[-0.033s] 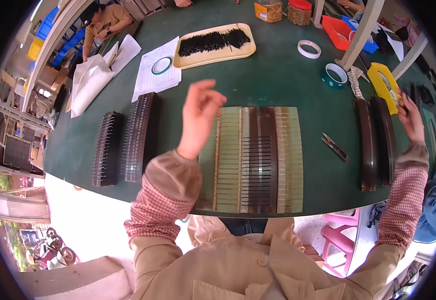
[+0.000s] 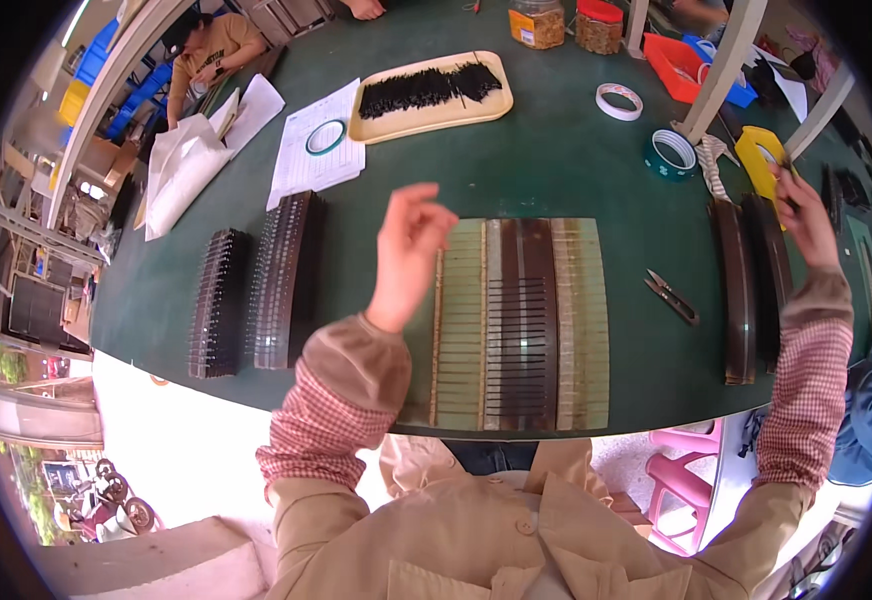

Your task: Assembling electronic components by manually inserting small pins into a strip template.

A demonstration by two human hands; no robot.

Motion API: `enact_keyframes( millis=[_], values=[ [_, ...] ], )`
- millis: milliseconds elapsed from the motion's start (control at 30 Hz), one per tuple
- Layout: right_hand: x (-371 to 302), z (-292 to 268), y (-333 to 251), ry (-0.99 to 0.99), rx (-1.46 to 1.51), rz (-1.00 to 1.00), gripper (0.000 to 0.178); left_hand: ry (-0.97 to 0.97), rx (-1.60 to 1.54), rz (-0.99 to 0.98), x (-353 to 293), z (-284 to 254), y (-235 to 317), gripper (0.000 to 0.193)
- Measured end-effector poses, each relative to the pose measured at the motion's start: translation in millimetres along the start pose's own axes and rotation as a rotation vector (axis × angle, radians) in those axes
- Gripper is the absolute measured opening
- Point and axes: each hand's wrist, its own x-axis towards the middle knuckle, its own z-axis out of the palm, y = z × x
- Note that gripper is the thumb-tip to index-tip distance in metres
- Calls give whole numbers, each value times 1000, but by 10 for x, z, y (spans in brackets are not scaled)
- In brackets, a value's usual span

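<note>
Left grip [image 2: 408, 258] loosely open, empty; right grip [image 2: 809, 218] curled, hold unclear; green table [image 2: 566, 160] below, pink stool [image 2: 682, 482] nearby.

Floor [image 2: 181, 430] overexposed (rim dark, curved)

snips [image 2: 672, 298] right of board [image 2: 581, 330]

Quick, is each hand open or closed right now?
Left hand: partly open, fingers loosely curled, nothing visible in it.
Right hand: near the yellow tray; can't tell if its fingers hold something.
</note>
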Motion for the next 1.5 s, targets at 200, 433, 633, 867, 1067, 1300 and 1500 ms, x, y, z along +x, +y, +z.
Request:
enact_keyframes(
  millis=[200,433,633,867,1067,1300,1500],
  values=[
    [956,2343,629,-292,-692,-118,21,155,35,-58,-378,-60,-285,27],
    [1131,3193,1116,-304,-1182,-670,23,70,87,-18,-505,-20,-381,28],
    [1084,3188,928,-337,-1296,-604,37,24,-37,-42,-519,-86,-415,28],
    [1170,3207,1033,-316,-1214,-682,17,-33,-68,-11,-507,-67,-411,28],
    [1144,3220,1040,-268,-1241,-903,12,-37,-69,-36,-507,-85,-411,27],
    [1173,3224,968,-209,-1251,-1066,12,-15,-64,-39,-487,-85,-410,30],
    [1162,3091,1000,-178,-565,-323,10,-35,-89,-48,-488,-72,-418,26]
  ],
)
